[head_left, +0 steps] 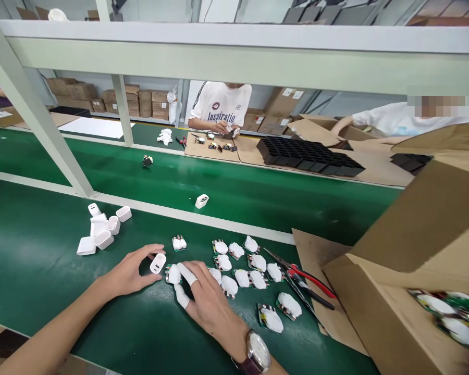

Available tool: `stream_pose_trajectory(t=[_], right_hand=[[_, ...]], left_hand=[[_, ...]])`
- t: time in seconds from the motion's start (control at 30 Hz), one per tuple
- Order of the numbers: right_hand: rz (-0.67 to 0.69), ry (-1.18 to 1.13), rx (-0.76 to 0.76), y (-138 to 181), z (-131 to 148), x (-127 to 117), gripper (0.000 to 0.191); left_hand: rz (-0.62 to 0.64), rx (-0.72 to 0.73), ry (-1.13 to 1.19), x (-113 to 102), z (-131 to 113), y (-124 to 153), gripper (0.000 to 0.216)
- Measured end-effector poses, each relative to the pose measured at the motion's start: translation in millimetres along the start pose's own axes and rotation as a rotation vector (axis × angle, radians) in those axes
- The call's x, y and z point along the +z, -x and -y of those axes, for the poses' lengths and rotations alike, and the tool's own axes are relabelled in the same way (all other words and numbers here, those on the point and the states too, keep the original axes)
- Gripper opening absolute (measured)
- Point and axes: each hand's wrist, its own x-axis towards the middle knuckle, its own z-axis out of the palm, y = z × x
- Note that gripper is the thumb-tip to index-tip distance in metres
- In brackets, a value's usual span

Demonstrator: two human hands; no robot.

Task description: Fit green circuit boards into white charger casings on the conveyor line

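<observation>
The left hand (135, 268) appears to hold a white case (158, 263) between thumb and first finger, with its two-slot end turned to the camera. The right hand (211, 299) has two fingers in white covers (187, 273), and these appear to take a circuit board (174, 274) from two sides, in a narrow pinch. How firmly each hand presses, I cannot tell.

To handle the board well, in my judgement, it is better to grip it by its edges and to press the white lump on it only lightly, because this lump may be soft. The case should stay steady in the left fingers, without squeezing, and the fingertips should not cover the two slots. It also seems wise to lift the board straight, so that its small parts do not scrape on the green table (62, 312).

The board lies just beside the case, to its right, at the tips of the right thumb and first finger. The case is at the tips of the left fingers, so both things are near each other between the hands. Other boards (258, 263) lie close to the right hand, and one must take care not to push them with the knuckles.
</observation>
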Motion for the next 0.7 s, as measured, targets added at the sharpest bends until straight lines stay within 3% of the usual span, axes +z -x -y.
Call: stream_pose_trajectory(t=[0.1, 0.23, 0.33, 0.47, 0.6, 0.7], right_hand=[[-0.096, -0.043, 0.002, -4.2, 4.0, -8.4, 0.056], [-0.142, -0.064, -0.032, -4.4, 3.1, -12.7, 0.063], [-0.159, -0.067, -0.008, -2.4, 0.5, -13.0, 0.066], [-0.166, -0.056, -0.022, -2.4, 0.0, -17.3, 0.065], [-0.163, -0.053, -0.054, -1.6, 0.7, -21.2, 0.064], [-0.120, -0.051, -0.088, 0.5, -0.2, -19.7, 0.060]], left_hand=[[-0.021, 0.044, -0.034, 9.9, -3.5, 1.1, 0.063], [0.061, 0.098, -0.044, 9.3, -12.5, 2.0, 0.059], [0.083, 0.149, -0.080, 6.9, -15.9, 0.3, 0.040], [-0.009, 0.163, -0.043, 16.3, -15.5, -2.0, 0.015], [-0.084, 0.074, 0.023, 29.7, -13.8, 1.0, 0.050], [-0.053, 0.028, 0.016, 32.5, -13.1, 5.2, 0.069]])
